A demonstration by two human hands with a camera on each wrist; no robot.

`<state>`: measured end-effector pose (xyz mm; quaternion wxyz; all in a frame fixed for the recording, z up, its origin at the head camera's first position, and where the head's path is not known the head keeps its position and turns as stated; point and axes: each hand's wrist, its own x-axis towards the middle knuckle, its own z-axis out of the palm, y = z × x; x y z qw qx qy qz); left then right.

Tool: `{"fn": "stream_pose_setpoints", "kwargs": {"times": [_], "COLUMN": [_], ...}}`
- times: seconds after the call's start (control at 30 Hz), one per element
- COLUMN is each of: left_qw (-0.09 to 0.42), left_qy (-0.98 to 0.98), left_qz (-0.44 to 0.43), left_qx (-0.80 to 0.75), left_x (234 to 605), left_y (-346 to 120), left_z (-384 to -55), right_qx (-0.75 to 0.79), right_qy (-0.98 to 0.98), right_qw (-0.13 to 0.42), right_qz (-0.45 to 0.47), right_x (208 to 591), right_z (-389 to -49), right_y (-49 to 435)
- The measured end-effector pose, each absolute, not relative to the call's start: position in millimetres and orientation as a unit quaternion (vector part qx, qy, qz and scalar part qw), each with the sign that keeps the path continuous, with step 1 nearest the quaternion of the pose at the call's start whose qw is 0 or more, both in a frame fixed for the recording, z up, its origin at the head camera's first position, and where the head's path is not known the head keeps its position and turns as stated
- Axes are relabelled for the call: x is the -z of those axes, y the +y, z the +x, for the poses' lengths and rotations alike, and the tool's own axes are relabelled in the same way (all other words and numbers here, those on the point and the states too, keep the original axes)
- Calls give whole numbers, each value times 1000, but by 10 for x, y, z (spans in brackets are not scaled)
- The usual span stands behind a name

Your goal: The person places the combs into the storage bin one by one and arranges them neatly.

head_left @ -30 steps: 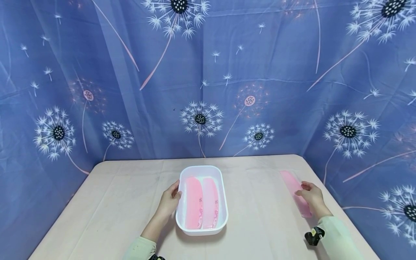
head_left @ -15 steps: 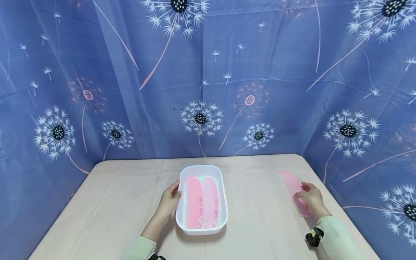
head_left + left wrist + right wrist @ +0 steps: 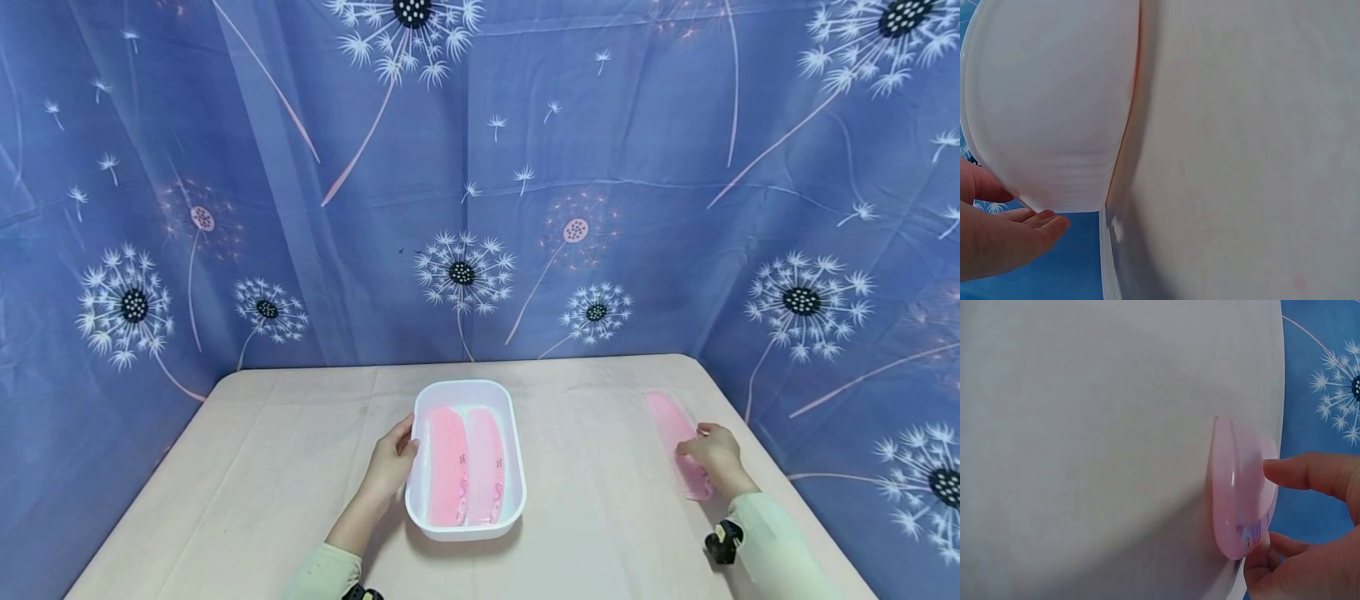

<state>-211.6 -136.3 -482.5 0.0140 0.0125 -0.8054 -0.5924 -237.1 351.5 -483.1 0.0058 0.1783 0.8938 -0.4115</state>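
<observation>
On the right of the table, my right hand [image 3: 717, 457] pinches a long, translucent pink comb [image 3: 666, 415] between thumb and fingers. The right wrist view shows the comb's smooth rounded edge [image 3: 1225, 494] and a small printed pattern, the comb tilted against the cloth. In the middle stands a white plastic box [image 3: 519, 479]. My left hand [image 3: 390, 462] grips its left wall, thumb at the rim and fingers outside. Two pink combs lie side by side in the box, a more opaque comb [image 3: 447, 467] on the left and a paler comb [image 3: 483, 467] on the right.
A pale cloth covers the table [image 3: 585, 433]. Blue curtains [image 3: 360, 275] with dandelion prints close off the back and both sides. Cloth surface lies between the box and the right-hand comb.
The right hand has shifted slightly left, and the comb in it has turned a little, its near end swinging left. Its printed pattern now shows. The left hand and box stay still.
</observation>
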Motion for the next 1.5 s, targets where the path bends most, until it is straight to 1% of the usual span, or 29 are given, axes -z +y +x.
{"fn": "stream_pose_setpoints", "kwargs": {"times": [0.17, 0.3, 0.53, 0.7, 1.03, 1.5], "left_qw": [15, 16, 16, 19, 17, 20], "left_qy": [-807, -810, -810, -811, -810, -812], "left_qz": [10, 10, 12, 10, 6, 8], "left_qx": [590, 586, 586, 585, 586, 583], "left_x": [4823, 4826, 4826, 4825, 4851, 4847], "left_y": [-1362, -1365, -1360, -1362, -1369, -1371], "left_z": [-2127, -2133, -2133, -2125, -2134, -2132], "right_qx": [435, 450, 493, 511, 506, 593], "right_qy": [883, 877, 857, 848, 853, 800], "right_qw": [16, 12, -14, -18, -47, -2], "right_qz": [175, 166, 151, 138, 119, 87], "right_x": [4798, 4799, 4845, 4838, 4775, 4645], "right_z": [-2347, -2338, -2305, -2291, -2289, -2253], "right_y": [3533, 3555, 3589, 3556, 3396, 3121]}}
